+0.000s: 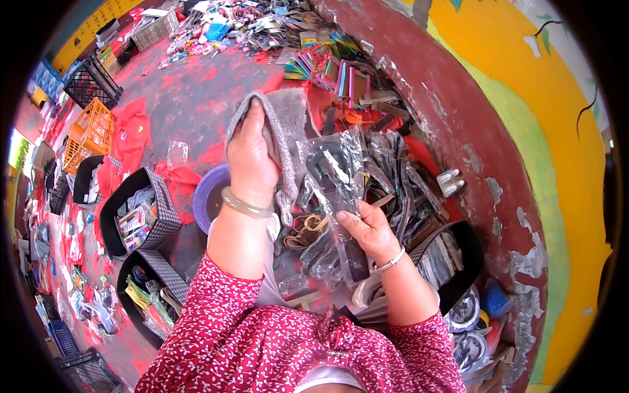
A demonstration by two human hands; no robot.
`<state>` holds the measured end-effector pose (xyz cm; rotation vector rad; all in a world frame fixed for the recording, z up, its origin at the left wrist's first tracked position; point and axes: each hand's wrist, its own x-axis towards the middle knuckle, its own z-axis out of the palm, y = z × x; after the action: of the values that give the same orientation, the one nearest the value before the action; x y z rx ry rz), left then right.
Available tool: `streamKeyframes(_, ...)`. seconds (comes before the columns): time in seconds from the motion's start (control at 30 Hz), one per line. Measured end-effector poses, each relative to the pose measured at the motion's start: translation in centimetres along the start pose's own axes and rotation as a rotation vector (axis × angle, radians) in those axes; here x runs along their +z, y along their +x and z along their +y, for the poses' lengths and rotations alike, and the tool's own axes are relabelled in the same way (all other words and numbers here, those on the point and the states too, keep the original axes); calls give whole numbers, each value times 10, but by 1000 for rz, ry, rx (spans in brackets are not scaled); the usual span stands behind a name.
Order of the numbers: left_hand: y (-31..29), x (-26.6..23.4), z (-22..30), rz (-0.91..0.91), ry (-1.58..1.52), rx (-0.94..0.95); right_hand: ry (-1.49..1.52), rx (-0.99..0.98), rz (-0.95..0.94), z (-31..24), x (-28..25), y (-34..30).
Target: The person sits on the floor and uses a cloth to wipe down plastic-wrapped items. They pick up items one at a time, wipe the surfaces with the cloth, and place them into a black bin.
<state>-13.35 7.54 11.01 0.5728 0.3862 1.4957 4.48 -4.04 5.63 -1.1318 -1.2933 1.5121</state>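
My left hand [252, 154] is closed on a grey fluffy cloth [288, 121], which drapes over and behind the fingers, with the thumb pressed on top. Pinched between the thumb and fingers of my right hand [368, 230] is a long black item in a clear plastic sleeve [335, 167]. Its upper end looks looped, and glare on the plastic hides its exact kind. The cloth's edge is close beside the sleeve; I cannot tell whether they touch. Beneath and beyond both hands lies a heap of dark plastic-wrapped items [393, 173]. A tan coiled strap [304, 232] lies below the cloth.
A purple basin [204, 196] stands left of my left forearm. Farther left are dark checked bins [164, 219] and an orange crate [92, 134]. At right, a black bin [468, 252] sits near the peeling red wall [485, 157]. Mixed goods [242, 29] cover the far floor.
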Motion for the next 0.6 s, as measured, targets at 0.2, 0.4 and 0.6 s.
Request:
streamKeyframes(0.2,-6,-7,-1,-600,347,-37,-431,37,-58,-18,-20,0)
streamKeyframes(0.4,-9,-17,-29,-571,590,-119,-891,-117,74,-8,-22,-1)
streamKeyframes(0.6,-18,-11,-41,-186,309,-170,-702,-5,45,-19,-24,2)
